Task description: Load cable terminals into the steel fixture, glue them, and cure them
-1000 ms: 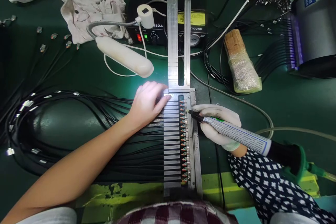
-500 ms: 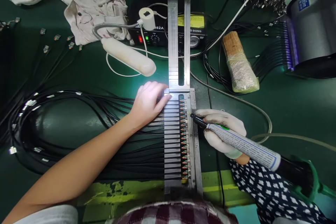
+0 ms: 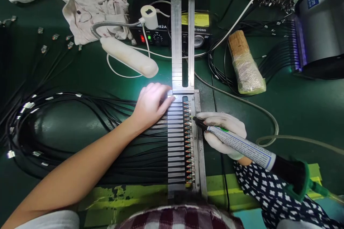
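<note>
My right hand, in a white glove, is closed around a glue dispensing syringe with a printed label, black ends and a green cap. Its tip points left, over the right side of a slotted metal jig. Black cables lie side by side in the jig's slots. A row of small connectors with orange wire ends runs down the jig. My bare left hand grips the jig's upper left edge, thumb on top. The jig's hinged slotted cover is raised away from me.
A white lamp lights the jig from the left. Behind stands a black dispenser controller. To the right are a wrapped wooden block and a grey curing lamp housing over cables. Crumpled cloth lies at the back left.
My right hand and the syringe have shifted slightly left, bringing the tip closer to the connectors. My left hand stays at the jig's edge.
</note>
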`<state>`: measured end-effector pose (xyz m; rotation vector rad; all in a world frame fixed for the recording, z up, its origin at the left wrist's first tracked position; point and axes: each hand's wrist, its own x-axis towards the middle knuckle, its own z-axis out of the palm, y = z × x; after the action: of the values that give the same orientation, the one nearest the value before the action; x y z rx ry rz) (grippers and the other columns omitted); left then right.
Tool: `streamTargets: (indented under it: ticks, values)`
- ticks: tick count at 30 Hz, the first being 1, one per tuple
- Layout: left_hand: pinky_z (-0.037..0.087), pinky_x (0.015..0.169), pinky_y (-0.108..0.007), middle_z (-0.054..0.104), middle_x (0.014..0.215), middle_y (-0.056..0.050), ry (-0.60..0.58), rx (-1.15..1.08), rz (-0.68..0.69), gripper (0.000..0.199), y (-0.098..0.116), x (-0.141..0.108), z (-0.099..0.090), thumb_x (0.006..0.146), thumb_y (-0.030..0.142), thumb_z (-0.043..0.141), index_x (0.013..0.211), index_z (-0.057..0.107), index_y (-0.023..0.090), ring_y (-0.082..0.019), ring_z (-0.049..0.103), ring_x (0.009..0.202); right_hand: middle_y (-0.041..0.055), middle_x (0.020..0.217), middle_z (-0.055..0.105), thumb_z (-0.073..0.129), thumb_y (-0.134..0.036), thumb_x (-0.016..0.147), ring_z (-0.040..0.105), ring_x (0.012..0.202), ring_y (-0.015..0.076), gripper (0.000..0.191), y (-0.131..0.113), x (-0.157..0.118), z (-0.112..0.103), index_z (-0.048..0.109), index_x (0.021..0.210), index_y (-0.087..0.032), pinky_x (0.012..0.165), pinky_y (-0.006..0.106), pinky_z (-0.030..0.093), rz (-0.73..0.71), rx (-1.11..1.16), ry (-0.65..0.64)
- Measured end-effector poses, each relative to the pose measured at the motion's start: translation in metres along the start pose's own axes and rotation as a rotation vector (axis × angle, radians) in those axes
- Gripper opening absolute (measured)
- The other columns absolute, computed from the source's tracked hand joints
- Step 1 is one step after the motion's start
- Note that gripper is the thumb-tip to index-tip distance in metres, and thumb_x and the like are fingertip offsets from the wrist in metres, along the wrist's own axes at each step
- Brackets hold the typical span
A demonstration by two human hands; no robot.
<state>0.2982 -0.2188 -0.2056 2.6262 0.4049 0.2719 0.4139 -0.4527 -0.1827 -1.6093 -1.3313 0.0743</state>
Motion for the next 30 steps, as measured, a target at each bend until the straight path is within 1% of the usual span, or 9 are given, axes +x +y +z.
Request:
streamTargets:
  ticks: [7,13,19,22,30]
  values:
    - [0.038,0.080,-0.037,0.063,0.090,-0.006,-0.001,0.000,-0.002,0.027,0.0009,-0.0006,0.0001,0.100,0.041,0.048,0.108,0.063,0.019,-0.025,0.054,0.089,0.0091,0.099,0.079,0.072,-0.021,0.081,0.078,0.086,0.0220,0.014,-0.0016,0.0002,-0.0004,0.067,0.094,-0.021,0.074,0.033,0.065,-0.021,-0.018,0.000]
    - [0.037,0.079,-0.037,0.063,0.091,-0.006,0.002,-0.002,0.002,0.028,0.0003,-0.0009,0.0007,0.100,0.041,0.048,0.108,0.063,0.019,-0.025,0.054,0.089,0.0080,0.100,0.079,0.072,-0.023,0.082,0.078,0.088,0.0229,0.013,-0.0021,-0.0002,-0.0008,0.067,0.094,-0.022,0.075,0.034,0.065,0.015,-0.014,-0.006]
    - [0.038,0.080,-0.038,0.063,0.091,-0.006,0.002,-0.007,0.004,0.027,0.0007,-0.0008,0.0001,0.099,0.041,0.049,0.109,0.063,0.019,-0.025,0.054,0.090,0.0096,0.100,0.079,0.075,-0.023,0.080,0.078,0.089,0.0239,0.016,0.0003,-0.0002,0.0000,0.068,0.095,-0.021,0.078,0.035,0.066,0.021,0.025,0.020]
    - [0.038,0.081,-0.038,0.064,0.092,-0.006,-0.006,-0.008,-0.007,0.027,0.0010,-0.0007,-0.0002,0.099,0.041,0.048,0.109,0.062,0.020,-0.025,0.055,0.091,0.0089,0.101,0.079,0.075,-0.024,0.081,0.078,0.089,0.0241,0.016,0.0009,0.0004,0.0002,0.069,0.096,-0.022,0.078,0.036,0.066,0.029,0.039,0.030]
    - [0.038,0.080,-0.038,0.064,0.091,-0.006,-0.004,0.000,0.000,0.026,-0.0001,-0.0007,0.0002,0.099,0.041,0.050,0.109,0.062,0.020,-0.025,0.055,0.091,0.0093,0.102,0.079,0.074,-0.022,0.082,0.078,0.091,0.0244,0.015,0.0001,0.0025,0.0010,0.068,0.096,-0.022,0.079,0.036,0.066,0.050,0.017,0.024]
